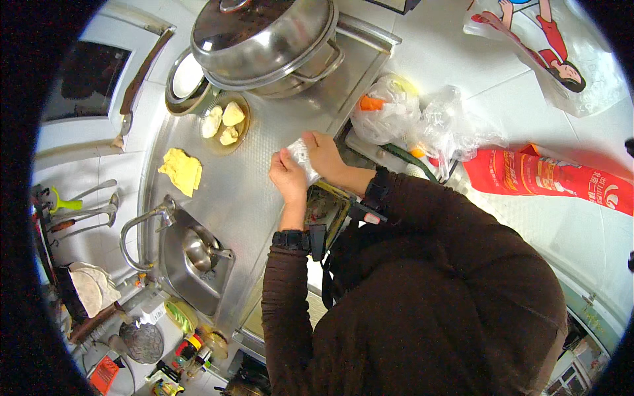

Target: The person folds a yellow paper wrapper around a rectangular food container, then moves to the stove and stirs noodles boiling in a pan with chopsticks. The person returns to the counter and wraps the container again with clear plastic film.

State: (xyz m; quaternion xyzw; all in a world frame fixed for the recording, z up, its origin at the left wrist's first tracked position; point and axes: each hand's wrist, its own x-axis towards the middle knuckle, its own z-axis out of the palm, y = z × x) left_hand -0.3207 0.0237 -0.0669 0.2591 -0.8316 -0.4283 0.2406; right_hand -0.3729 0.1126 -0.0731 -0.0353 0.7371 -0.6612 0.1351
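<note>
My left hand (288, 179) and my right hand (325, 157) are close together over the front edge of the steel counter (254, 175). Between them is a small clear plastic packet with whitish print (301, 158), and the fingers of both hands are closed on it. What the packet contains cannot be made out. Beyond the hands, a glass plate (243, 137) carries several pale yellow lumps (232, 115). A crumpled yellow cloth (180, 171) lies on the counter to the left.
A large lidded steel pot (290, 69) stands at the back. The sink (173, 264), at left, holds a small metal pan (198, 249) beneath a curved faucet (129, 234). Plastic bags of vegetables (389, 115) and a red package (548, 175) lie to the right.
</note>
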